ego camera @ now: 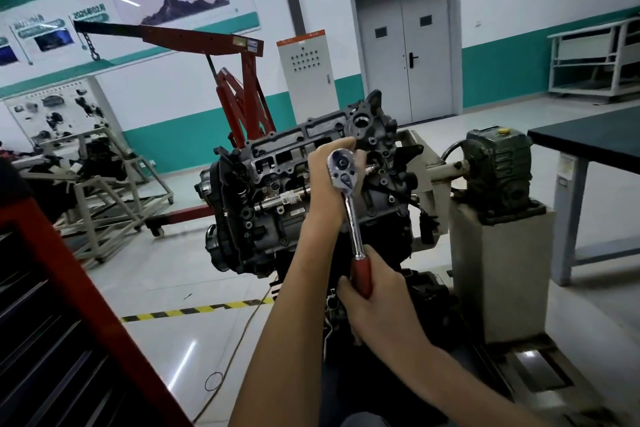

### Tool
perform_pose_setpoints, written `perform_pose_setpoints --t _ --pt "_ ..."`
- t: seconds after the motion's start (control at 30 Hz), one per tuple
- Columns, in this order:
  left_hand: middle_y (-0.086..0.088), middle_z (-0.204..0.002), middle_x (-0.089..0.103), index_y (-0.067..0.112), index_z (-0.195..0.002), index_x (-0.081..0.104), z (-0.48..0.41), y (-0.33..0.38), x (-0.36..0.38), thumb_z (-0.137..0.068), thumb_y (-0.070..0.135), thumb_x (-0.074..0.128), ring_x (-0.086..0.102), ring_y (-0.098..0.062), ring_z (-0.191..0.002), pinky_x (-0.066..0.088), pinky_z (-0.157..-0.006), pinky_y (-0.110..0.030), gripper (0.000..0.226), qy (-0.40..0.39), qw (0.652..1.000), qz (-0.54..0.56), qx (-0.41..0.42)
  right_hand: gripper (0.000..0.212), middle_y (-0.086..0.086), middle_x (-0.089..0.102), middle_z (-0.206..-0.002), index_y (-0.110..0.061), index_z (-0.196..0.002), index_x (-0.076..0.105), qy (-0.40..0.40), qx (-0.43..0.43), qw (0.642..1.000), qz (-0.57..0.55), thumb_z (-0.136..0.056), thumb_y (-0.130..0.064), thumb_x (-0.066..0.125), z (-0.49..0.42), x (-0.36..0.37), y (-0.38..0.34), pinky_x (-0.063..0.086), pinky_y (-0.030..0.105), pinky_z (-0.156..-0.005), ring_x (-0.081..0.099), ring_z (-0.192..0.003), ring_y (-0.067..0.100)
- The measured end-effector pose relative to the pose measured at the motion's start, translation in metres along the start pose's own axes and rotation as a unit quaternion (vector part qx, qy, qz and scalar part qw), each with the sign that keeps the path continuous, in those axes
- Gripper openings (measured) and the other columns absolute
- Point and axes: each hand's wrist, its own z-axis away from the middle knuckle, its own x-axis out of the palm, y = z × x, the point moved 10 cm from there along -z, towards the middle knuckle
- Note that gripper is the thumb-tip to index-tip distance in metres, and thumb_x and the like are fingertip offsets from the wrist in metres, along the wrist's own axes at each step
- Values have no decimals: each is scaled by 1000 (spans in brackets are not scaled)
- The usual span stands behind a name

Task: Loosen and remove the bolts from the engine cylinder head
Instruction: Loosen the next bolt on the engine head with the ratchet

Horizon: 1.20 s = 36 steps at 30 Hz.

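Observation:
A dark engine with its cylinder head (pixel 277 163) hangs on a grey engine stand at the centre. A chrome ratchet wrench (pixel 346 180) with a red handle points its head at the right part of the cylinder head. My left hand (pixel 329 180) curls behind the ratchet head, fingers wrapped around it against the engine. My right hand (pixel 374 291) grips the red handle lower down. The socket and the bolt under the ratchet head are hidden by my left hand.
A red tool cabinet (pixel 52 305) stands at the lower left. A red engine hoist (pixel 239 80) is behind the engine. The stand's gearbox (pixel 498 166) sits on a grey pedestal at right, beside a dark-topped workbench (pixel 595 139). A yellow-black floor stripe (pixel 194 310) and a cable cross the floor.

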Motion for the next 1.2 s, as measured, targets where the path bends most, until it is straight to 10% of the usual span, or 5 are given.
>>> perform_pose_setpoints --t 0.33,0.63,0.83,1.07,1.2 --pt "4 -50 27 20 -51 28 4 16 -6 -74 -9 50 23 -4 -49 18 -49 -23 42 -132 989 -39 54 7 -15 43 -51 -22 -85 55 -114 -247 807 523 -80 -17 58 -82 -101 -83 38 15 -43 43 -43 -5" --pt "3 -51 27 15 -52 31 14 6 -14 -86 -9 55 24 -7 -49 20 -49 -25 48 32 999 21 -3 20 -1 43 -50 -16 -77 46 22 -22 997 70 -81 -4 61 -2 -9 5 37 12 -37 44 -38 4" --pt "8 -50 26 23 -53 30 11 1 -23 -84 -6 57 23 -6 -49 21 -48 -24 51 -2 1000 -9 5 24 -1 45 -57 -27 -82 44 -46 -55 985 157 -80 -7 58 -13 -14 -3 35 14 -42 39 -39 8" --pt "13 -45 29 28 -52 28 5 14 -13 -74 -4 51 23 -1 -48 19 -48 -23 45 -100 994 -27 38 11 -13 47 -54 -23 -83 51 -127 -224 814 521 -82 -16 58 -80 -97 -76 42 15 -45 48 -47 -3" --pt "8 -49 31 19 -51 34 10 4 -20 -80 1 54 27 -8 -48 22 -48 -28 40 -14 1000 -1 18 15 -7 52 -57 -19 -89 50 -86 -141 902 398 -80 -12 59 -51 -78 -38 45 14 -49 48 -45 0"
